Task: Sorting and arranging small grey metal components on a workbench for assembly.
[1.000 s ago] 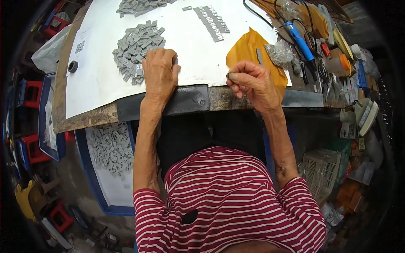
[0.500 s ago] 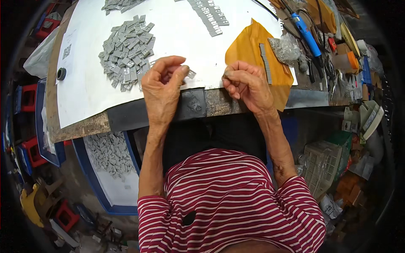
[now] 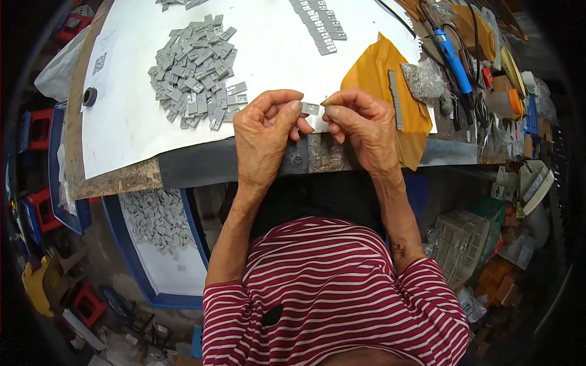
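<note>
Between the thumb and fingers of my left hand (image 3: pixel 268 131) is a small grey rectangular piece (image 3: pixel 311 108) with a slot in it, held above the table's near edge. My right hand (image 3: pixel 365 125) is close beside it, thumb and forefinger pinched together; what they grip, if anything, is too small to make out. To the left of my left hand lies a heap of similar grey pieces (image 3: pixel 194 67). Beyond my hands, more grey pieces (image 3: pixel 317 27) are set out in neat rows on the white sheet (image 3: pixel 262 55).
Right of my hands, brown paper (image 3: pixel 369 70) bears a grey strip (image 3: pixel 395 100) and a clear bag of small metal parts (image 3: pixel 424 82). A blue electric screwdriver (image 3: pixel 450 58) lies beyond. A black ring (image 3: pixel 90 96) sits at left. Below the table, a blue tray (image 3: pixel 177 299) holds more grey pieces.
My left hand has moved right with the grey piece, bringing it close to my right fingertips. My right hand stays pinched, near the same place. The whole view has shifted slightly.
</note>
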{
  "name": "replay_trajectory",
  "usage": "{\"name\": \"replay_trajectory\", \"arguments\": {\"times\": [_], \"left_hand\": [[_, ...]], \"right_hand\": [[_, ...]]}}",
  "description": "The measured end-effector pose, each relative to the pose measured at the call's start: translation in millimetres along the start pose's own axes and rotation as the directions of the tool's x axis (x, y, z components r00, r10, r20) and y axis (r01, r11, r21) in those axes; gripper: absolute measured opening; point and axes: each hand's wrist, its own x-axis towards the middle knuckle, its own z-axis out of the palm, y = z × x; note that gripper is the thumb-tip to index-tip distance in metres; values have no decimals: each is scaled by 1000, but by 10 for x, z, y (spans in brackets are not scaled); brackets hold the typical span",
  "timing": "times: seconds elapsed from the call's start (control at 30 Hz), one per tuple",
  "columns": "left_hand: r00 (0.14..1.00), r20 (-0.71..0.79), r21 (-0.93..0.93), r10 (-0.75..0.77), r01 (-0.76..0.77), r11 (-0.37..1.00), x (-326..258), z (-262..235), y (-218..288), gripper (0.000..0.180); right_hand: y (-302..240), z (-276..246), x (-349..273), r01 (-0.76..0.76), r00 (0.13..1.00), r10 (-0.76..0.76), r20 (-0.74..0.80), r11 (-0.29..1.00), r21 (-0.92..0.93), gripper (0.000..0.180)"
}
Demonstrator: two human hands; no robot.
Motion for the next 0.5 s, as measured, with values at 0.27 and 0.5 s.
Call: {"name": "replay_trajectory", "arguments": {"times": [0.27, 0.5], "left_hand": [[1000, -16, 96, 16, -14, 995, -27, 36, 15, 16], [995, 7, 229, 103, -102, 968, -41, 82, 14, 13]], "right_hand": [[2, -59, 65, -36, 996, 46, 73, 990, -134, 14], [6, -154, 100, -66, 989, 84, 123, 988, -142, 14]]}}
